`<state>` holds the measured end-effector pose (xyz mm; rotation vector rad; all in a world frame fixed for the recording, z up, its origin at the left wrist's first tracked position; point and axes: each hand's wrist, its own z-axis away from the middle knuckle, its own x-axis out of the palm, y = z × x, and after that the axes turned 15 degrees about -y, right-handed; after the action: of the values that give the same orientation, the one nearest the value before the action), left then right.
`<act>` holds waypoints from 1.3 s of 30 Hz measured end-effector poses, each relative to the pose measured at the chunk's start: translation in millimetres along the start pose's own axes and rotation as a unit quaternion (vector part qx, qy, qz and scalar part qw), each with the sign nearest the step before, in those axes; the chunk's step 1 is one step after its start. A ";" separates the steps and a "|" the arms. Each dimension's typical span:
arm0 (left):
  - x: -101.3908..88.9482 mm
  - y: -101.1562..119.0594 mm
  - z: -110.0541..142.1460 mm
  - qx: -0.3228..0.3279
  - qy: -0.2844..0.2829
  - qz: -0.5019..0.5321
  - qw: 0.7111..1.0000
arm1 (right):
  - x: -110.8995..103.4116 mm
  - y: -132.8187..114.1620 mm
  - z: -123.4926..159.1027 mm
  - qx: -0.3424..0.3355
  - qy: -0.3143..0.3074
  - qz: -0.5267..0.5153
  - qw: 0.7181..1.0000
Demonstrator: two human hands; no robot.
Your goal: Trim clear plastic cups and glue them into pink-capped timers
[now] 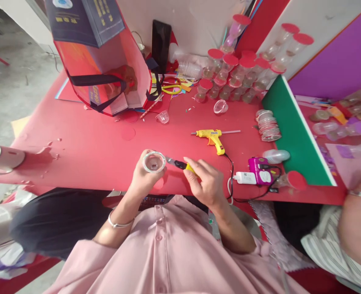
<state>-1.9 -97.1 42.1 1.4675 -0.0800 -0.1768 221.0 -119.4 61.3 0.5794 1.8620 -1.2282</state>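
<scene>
My left hand [146, 181] is wrapped round a small clear plastic cup [153, 162], its round rim facing up at me. In my right hand [205, 179] is a yellow and black utility knife [180, 164], its blade pointing left at the cup's rim; whether it touches the rim I cannot tell. Beyond my right hand a yellow glue gun [211, 136] lies on its side with a glue stick out of its back. Two more clear plastic cups, one [162, 117] farther left and one [220, 107] farther right, rest on the red table [85, 151].
Joined cups with red lids [231, 61] are stacked at the back right. Near the green divider [296, 126] lie a row of nested cups [268, 125] and a purple power adapter [261, 171]. A bag [107, 65] stands back left, a metal mug [3, 158] far left. Another person's arm [359, 220] shows at right.
</scene>
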 end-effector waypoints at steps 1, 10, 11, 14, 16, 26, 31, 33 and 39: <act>1.1 -1.1 -2.4 0.000 0.002 -0.006 1.000 | 1.8 -5.7 0.8 -0.006 -0.012 -0.010 1.000; -1.9 -2.6 0.4 0.013 0.030 -0.093 0.995 | 16.1 -18.1 2.7 -0.018 -0.019 0.016 1.000; -2.1 -2.3 1.5 0.018 0.026 -0.083 0.996 | 16.6 -16.9 3.1 -0.023 -0.016 0.022 0.999; -2.5 -1.3 4.4 0.022 0.013 -0.047 0.999 | 17.2 -12.5 4.8 -0.030 -0.017 0.039 0.999; -3.4 -1.5 5.8 0.019 0.007 -0.033 0.999 | 16.6 -10.0 5.3 -0.032 -0.017 0.052 0.998; -11.5 4.1 12.1 0.011 -0.018 -0.010 1.000 | 16.4 -7.6 0.0 -0.071 0.012 0.073 0.995; -12.8 10.8 21.9 0.015 -0.066 0.021 0.997 | 9.0 18.9 -2.5 0.039 0.078 0.123 0.989; -10.5 7.8 19.5 0.006 -0.068 0.034 0.997 | 3.9 22.0 -2.6 0.047 0.071 0.090 0.992; -3.9 -5.3 1.1 -0.011 -0.040 0.040 0.998 | 3.9 -4.5 3.0 0.000 -0.009 0.005 1.000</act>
<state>-6.3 -98.0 37.1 1.4329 -0.2008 -0.1694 216.6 -124.2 59.8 0.5757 1.8412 -1.2238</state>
